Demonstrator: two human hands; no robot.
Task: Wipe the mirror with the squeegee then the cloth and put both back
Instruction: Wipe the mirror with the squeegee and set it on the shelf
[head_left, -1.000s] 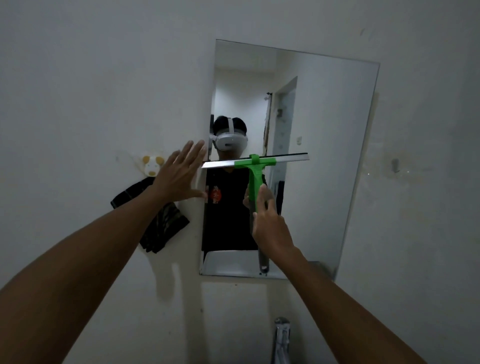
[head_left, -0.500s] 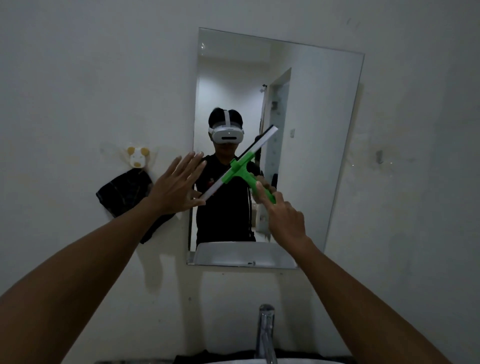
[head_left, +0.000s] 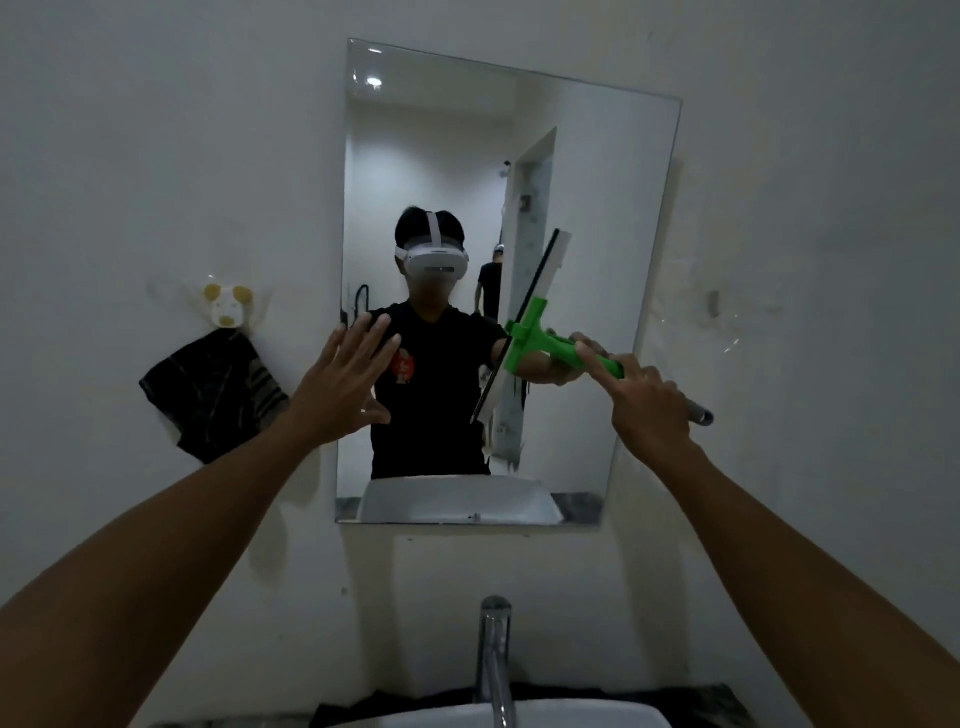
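A frameless mirror (head_left: 613, 218) hangs on the white wall ahead. My right hand (head_left: 647, 402) grips the handle of a green squeegee (head_left: 535, 340), index finger stretched along it. Its blade stands steeply tilted against the glass, right of the middle. My left hand (head_left: 345, 387) is spread open, fingers apart, pressed at the mirror's left edge. A dark cloth (head_left: 213, 392) hangs from a small animal-shaped hook (head_left: 227, 306) on the wall left of the mirror.
A chrome tap (head_left: 496, 654) rises over a white sink (head_left: 519, 719) directly below the mirror. A dark counter strip runs behind the sink. A small fixture (head_left: 714, 304) sits on the wall right of the mirror.
The squeegee has turned from level to steeply tilted and shifted right across the glass. My right hand swung out to the right with it. My view dropped, bringing the tap and sink in.
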